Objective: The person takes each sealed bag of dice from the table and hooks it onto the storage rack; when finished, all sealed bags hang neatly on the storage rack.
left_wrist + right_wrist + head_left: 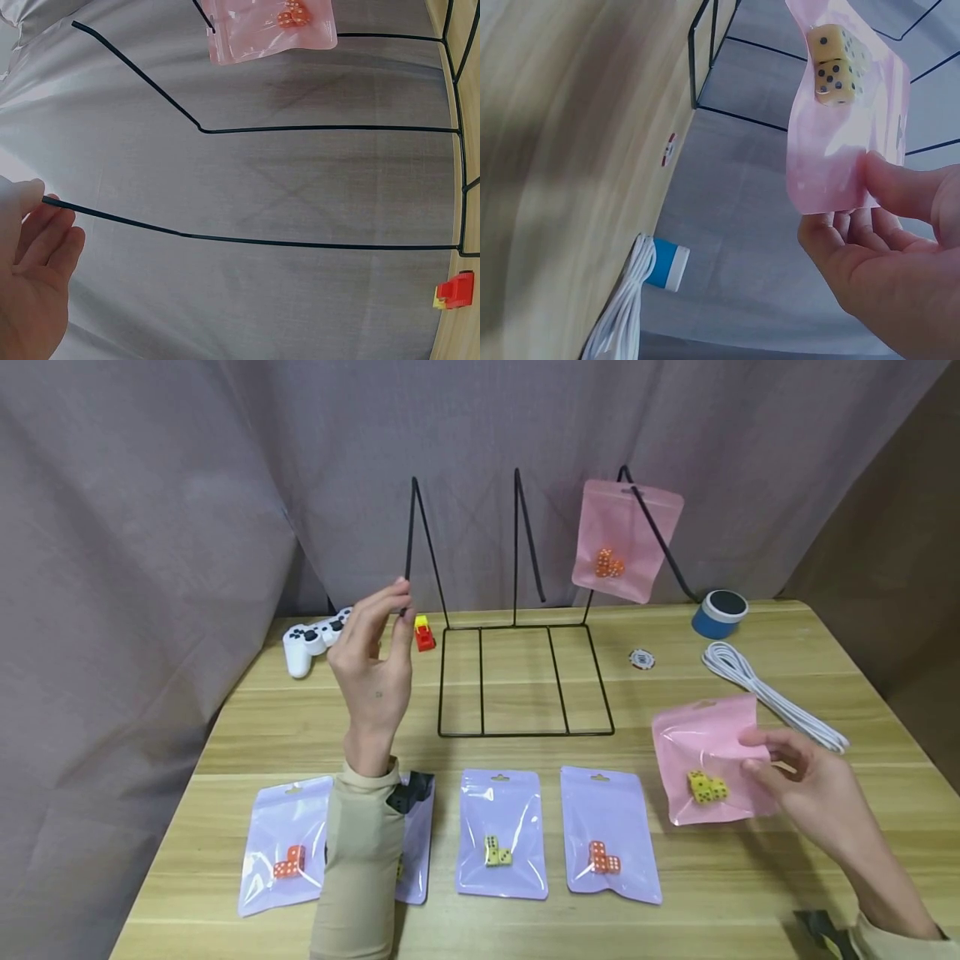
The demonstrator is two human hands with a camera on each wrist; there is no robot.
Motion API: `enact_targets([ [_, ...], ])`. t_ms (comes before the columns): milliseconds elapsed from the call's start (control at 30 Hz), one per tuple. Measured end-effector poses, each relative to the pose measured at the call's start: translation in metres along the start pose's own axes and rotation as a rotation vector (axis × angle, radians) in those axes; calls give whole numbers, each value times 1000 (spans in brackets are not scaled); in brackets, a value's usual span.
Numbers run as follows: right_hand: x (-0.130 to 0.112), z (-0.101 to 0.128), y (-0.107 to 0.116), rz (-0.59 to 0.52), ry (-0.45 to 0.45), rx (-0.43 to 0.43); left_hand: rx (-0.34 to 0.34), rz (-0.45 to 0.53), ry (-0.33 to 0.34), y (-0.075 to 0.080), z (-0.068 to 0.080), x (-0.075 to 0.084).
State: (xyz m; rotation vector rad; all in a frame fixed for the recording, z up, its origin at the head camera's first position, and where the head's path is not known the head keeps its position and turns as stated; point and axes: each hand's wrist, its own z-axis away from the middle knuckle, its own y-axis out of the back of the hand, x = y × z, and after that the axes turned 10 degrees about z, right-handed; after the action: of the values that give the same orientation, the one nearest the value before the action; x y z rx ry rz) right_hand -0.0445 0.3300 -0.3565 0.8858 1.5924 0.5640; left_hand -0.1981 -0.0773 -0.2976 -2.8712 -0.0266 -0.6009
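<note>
Four lilac dice pouches point(501, 832) lie in a row on the near table edge. The right hand point(813, 793) pinches a pink pouch of yellow dice point(708, 762) (lifted). The left hand point(372, 668), fingers relaxed, touches the black wire rack's point(525, 677) leftmost prong, seemingly steadying it.

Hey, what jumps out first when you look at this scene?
A black wire rack stands mid-table with a pink bag of orange dice hanging on its right prong. The right hand pinches another pink bag holding yellow dice, while the left hand touches the left prong. Purple bags line the front edge.
</note>
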Motion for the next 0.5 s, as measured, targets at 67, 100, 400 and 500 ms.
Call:
enact_targets([
  [67,-3,-1,1,-11,-9,12,-1,-4,1,0,0,0],
  [100,-4,-2,1,-19,-13,19,-1,-6,2,0,0,0],
  [400,-21,-9,3,-52,-62,143,2,-2,4,0,1,-1],
  [500,-27,-11,3,-51,-77,155,2,-1,8,0,1,0],
])
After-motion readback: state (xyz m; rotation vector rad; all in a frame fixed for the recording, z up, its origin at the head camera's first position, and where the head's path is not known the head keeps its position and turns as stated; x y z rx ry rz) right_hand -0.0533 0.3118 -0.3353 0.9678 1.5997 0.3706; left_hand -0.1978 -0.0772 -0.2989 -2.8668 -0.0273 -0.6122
